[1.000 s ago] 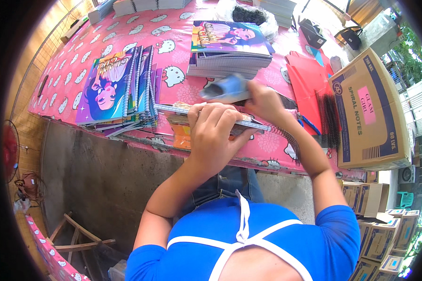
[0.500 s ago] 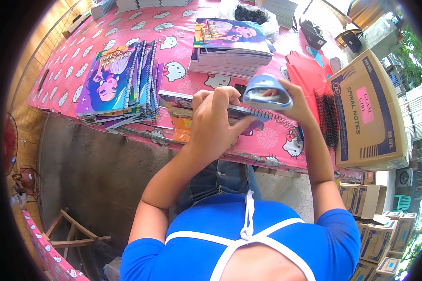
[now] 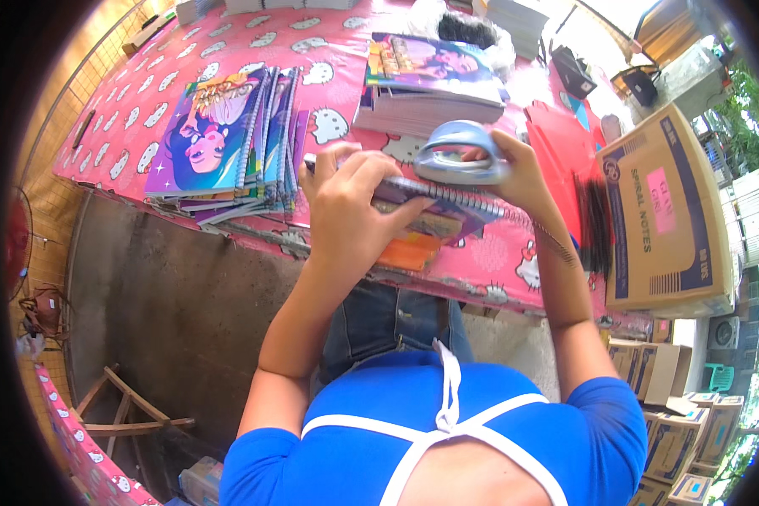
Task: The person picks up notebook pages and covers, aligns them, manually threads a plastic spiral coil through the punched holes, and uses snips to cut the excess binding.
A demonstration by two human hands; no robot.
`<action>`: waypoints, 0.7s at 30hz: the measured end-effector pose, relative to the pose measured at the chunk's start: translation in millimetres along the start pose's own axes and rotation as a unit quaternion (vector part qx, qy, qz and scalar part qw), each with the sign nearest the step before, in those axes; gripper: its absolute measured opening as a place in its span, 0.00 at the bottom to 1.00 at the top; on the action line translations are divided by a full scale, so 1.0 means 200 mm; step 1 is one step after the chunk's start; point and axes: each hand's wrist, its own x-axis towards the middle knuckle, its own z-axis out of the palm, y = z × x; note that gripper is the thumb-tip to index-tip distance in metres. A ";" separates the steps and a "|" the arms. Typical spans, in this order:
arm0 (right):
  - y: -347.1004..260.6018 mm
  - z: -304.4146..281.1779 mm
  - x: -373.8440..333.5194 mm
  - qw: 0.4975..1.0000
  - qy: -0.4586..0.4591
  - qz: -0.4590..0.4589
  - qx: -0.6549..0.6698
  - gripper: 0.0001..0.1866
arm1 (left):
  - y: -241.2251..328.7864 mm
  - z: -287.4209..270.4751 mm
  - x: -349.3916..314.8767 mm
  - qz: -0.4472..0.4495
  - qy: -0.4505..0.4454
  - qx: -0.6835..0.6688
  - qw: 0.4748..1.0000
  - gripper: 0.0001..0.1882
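My left hand (image 3: 346, 202) grips a notebook (image 3: 449, 223) by its bound edge, thumb on the near side and fingers over the top. The notebook stands tilted above the table's front edge, its colourful cover partly hidden by the hand. A dark spiral coil (image 3: 472, 202) runs through the holes along its upper edge, and a loose coil tail (image 3: 557, 244) hangs past the right end, in front of my right forearm. My right hand (image 3: 514, 169) is closed around a light blue and white tool (image 3: 457, 153) with a looped handle, held right over the coil; its exact kind is unclear.
Finished-looking spiral notebooks (image 3: 202, 152) are piled at the left of the pink patterned table (image 3: 122, 126). Behind my hands sits a stack of unbound notebooks (image 3: 434, 63). Red sheets (image 3: 557, 139), a bunch of black coils (image 3: 594, 219) and a large cardboard box (image 3: 666, 219) stand to the right.
My left hand and the tool have shifted left along the notebook. More of the coil now lies along the edge, and its loose tail has swung lower, toward my right forearm.
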 end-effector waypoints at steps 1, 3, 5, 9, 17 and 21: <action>-0.03 -0.04 -0.04 0.989 -0.003 0.054 0.135 0.18 | -0.02 0.01 -0.01 -0.007 0.002 -0.013 1.000 0.18; 0.04 0.00 0.02 0.994 -0.095 0.011 0.043 0.19 | -0.05 -0.01 -0.01 -0.005 -0.008 -0.032 0.999 0.18; 0.00 0.01 0.01 0.994 -0.099 -0.012 0.043 0.19 | -0.03 -0.03 0.01 0.005 0.010 -0.010 1.000 0.18; 0.06 0.04 0.04 0.990 -0.023 -0.074 0.117 0.19 | -0.03 -0.04 0.00 -0.022 0.043 -0.032 0.998 0.20; -0.14 0.08 0.07 0.906 -0.109 -0.015 0.410 0.20 | -0.09 -0.05 0.00 -0.114 0.063 -0.083 0.988 0.24; -0.11 0.14 0.19 0.993 -0.103 -0.043 -0.024 0.15 | -0.11 -0.06 0.00 -0.097 0.061 -0.073 0.991 0.25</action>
